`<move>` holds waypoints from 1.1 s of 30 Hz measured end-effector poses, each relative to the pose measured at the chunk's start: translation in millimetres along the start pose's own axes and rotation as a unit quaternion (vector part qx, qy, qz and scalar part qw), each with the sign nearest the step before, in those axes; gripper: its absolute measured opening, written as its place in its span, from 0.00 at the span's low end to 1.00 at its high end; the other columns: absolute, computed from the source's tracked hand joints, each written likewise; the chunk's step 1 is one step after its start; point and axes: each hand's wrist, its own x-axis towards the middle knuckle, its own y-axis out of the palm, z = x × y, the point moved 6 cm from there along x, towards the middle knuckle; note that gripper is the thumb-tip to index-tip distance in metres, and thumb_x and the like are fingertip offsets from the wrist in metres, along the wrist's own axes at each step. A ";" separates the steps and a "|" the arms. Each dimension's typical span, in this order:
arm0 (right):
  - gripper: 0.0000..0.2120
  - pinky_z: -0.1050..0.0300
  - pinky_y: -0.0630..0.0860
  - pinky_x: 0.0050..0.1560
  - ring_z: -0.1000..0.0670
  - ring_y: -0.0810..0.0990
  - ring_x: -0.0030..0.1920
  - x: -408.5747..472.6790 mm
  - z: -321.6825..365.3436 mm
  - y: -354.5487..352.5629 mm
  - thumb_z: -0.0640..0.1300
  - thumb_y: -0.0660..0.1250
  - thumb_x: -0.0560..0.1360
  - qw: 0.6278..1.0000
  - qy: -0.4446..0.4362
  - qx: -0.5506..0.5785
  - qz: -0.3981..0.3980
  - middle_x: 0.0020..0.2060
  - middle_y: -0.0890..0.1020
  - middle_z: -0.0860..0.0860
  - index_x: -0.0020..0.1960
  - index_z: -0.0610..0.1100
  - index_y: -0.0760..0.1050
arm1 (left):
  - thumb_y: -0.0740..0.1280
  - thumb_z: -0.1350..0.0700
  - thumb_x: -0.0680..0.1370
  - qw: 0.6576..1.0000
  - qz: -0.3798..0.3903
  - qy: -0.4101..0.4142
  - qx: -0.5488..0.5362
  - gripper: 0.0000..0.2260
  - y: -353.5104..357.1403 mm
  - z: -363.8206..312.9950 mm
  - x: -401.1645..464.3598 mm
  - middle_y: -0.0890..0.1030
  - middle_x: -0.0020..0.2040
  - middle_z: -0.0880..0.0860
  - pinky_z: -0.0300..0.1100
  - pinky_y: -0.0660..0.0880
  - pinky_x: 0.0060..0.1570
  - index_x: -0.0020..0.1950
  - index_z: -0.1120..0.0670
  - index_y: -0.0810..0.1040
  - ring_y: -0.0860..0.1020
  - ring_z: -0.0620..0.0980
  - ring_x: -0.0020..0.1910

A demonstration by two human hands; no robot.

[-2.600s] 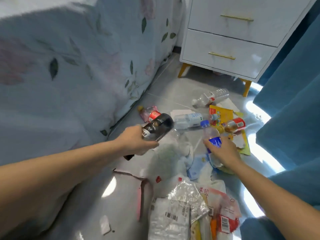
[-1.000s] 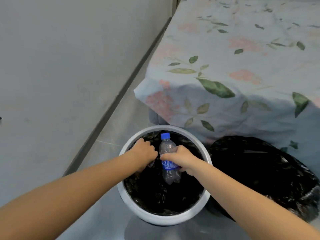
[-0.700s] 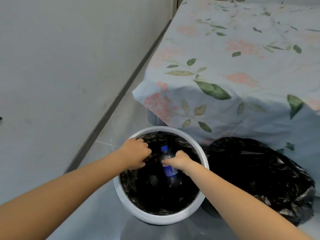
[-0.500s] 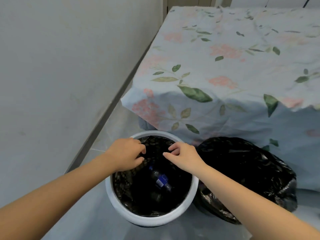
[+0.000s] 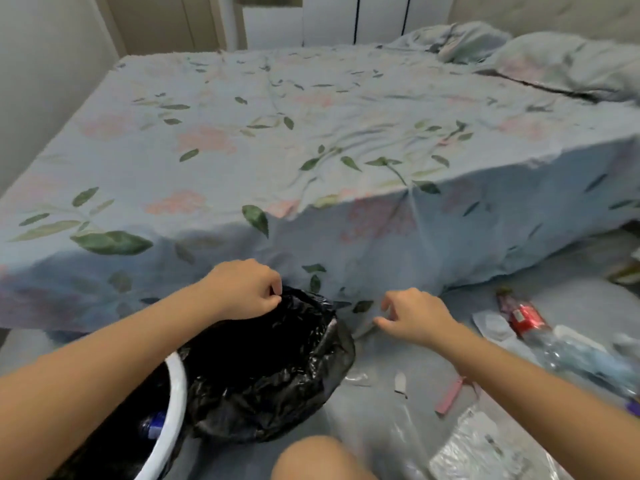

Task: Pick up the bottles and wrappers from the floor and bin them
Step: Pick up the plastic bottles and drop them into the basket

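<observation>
Black-lined bin is cut off by your left arm; your left hand is curled, grip unclear; your right hand hangs loosely curled, empty.

1. Bed: wide, covered by a pale blue sheet printed with green leaves and pink flowers; the sheet hangs down its near side to the floor.
2. Pillows: rumpled, same pale fabric, at the far right corner of the bed.
3. Floor: grey, glossy, right of the bed's hanging sheet.
4. Wall: plain, off-white, along the bed's left side.
5. Cabinet doors: white, with dark vertical seams, behind the bed.
</observation>
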 end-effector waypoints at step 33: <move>0.26 0.54 0.76 0.53 0.45 0.77 0.55 -191.5 -426.1 55.1 0.59 0.65 0.72 0.824 0.558 0.094 -0.024 0.58 0.80 0.46 0.64 0.45 0.72 | 0.63 0.41 0.74 0.944 -0.033 0.324 0.059 0.17 53.3 -414.0 358.6 0.79 0.53 0.54 0.45 0.70 0.44 0.55 0.52 0.76 0.77 0.57 0.52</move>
